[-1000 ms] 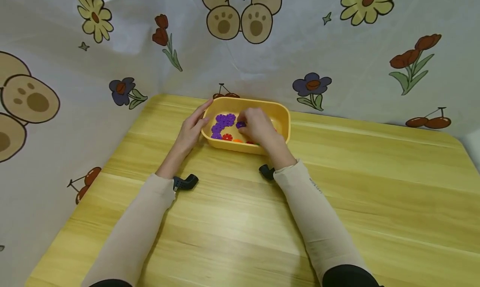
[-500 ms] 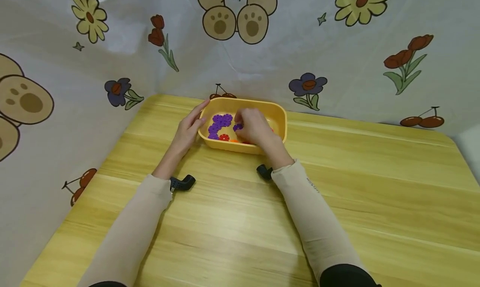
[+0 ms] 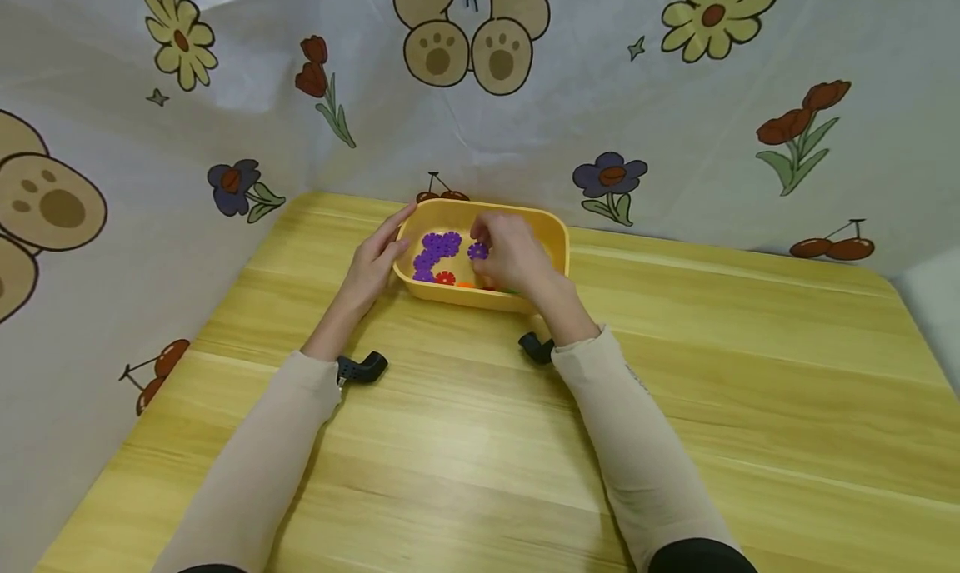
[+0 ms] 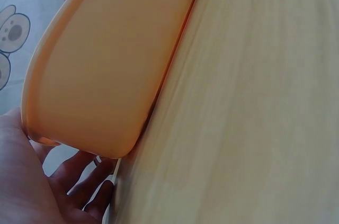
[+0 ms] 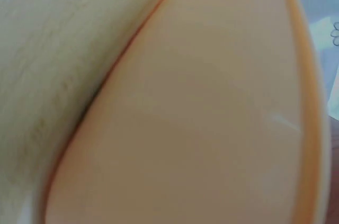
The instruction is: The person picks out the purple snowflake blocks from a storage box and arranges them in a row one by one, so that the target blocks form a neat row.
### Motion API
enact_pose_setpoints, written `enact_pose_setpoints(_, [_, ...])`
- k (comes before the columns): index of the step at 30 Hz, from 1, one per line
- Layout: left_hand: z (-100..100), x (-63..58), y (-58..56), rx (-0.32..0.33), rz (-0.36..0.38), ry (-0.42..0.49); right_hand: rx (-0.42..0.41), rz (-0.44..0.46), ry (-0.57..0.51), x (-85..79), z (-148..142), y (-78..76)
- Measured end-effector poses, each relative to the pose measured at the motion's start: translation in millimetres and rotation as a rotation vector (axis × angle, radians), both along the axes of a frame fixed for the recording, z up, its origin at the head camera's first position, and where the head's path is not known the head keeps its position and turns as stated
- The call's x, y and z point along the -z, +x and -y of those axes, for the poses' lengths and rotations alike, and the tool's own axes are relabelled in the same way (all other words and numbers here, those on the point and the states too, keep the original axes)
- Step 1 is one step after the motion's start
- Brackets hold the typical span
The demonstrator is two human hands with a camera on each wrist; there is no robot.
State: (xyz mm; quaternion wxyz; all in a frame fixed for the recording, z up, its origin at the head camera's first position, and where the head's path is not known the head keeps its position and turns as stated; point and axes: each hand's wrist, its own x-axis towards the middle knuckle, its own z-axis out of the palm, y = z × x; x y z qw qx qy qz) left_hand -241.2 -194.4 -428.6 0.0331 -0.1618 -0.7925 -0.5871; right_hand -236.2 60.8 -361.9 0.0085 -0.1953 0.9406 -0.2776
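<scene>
While bracing the yellow tub [image 3: 465, 296] with left hand [image 3: 366, 265] spread at its end, pinched a purple disc [image 3: 477, 251] in curled right hand [image 3: 516, 252]; probably called for light edge pressure.

Head view high, facing forward-down; wrist views close; all share bin [image 3: 480, 300]

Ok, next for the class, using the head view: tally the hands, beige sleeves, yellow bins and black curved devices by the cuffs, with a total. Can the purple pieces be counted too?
Hands (left hand, right hand): 2
Beige sleeves: 2
Yellow bin: 1
Black curved devices: 2
Total: 7
Purple pieces: no sure count; they crowd together.
</scene>
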Motion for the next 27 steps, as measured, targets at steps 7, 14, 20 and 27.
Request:
enact_pose_setpoints(7, [0.0, 2.5, 0.7, -0.003, 0.011, -0.009, -0.017, -0.047, -0.052, -5.9, -14.0, 7.0])
enact_pose_setpoints(14, [-0.7, 1.1, 0.7, -0.014, 0.009, -0.009, -0.021, -0.118, -0.098, -15.3, -37.8, 14.5])
enact_pose_setpoints(20, [-0.3, 0.2, 1.2, -0.018, 0.015, -0.009, -0.014, -0.154, -0.154, -18.3, -63.2, 17.8])
enact_pose_setpoints(27, [0.0, -0.3, 0.7, -0.007, 0.024, 0.005, 0.067, -0.194, -0.197, -20.6, -100.6, 20.8])
